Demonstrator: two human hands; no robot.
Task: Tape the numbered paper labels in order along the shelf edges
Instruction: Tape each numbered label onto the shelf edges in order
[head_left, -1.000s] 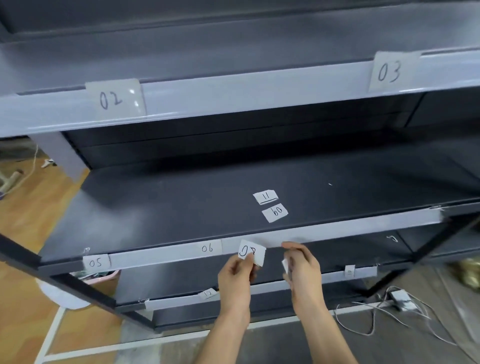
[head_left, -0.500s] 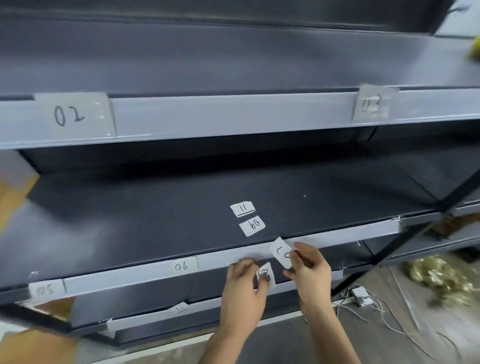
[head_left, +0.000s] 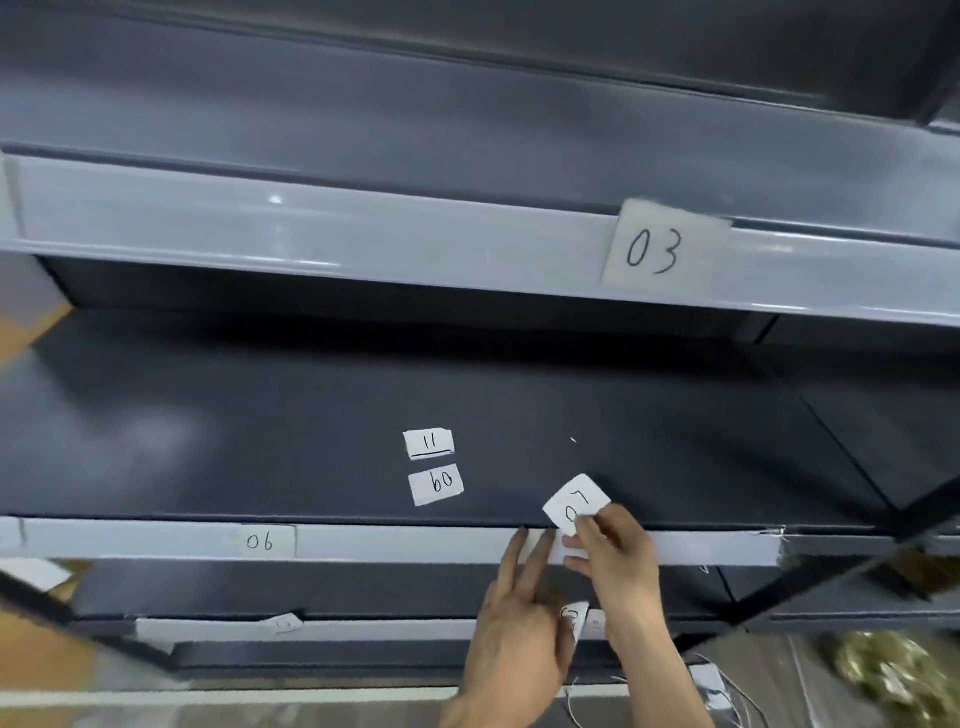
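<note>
Pinching the 07 label (head_left: 576, 503) between thumb and fingertips of the right hand (head_left: 615, 564), holding it tilted just above the middle shelf edge (head_left: 389, 543), well to the right of the taped 06 label (head_left: 267, 542). Reaching up with the left hand (head_left: 519, 634), touching that edge with two straight fingers (head_left: 532, 551) while pinning a second small label (head_left: 574, 618), number unreadable, under the thumb. Leaving the 11 label (head_left: 428, 444) and the upside-down 09 label (head_left: 436, 484) lying loose on the shelf board (head_left: 208, 415).
</note>
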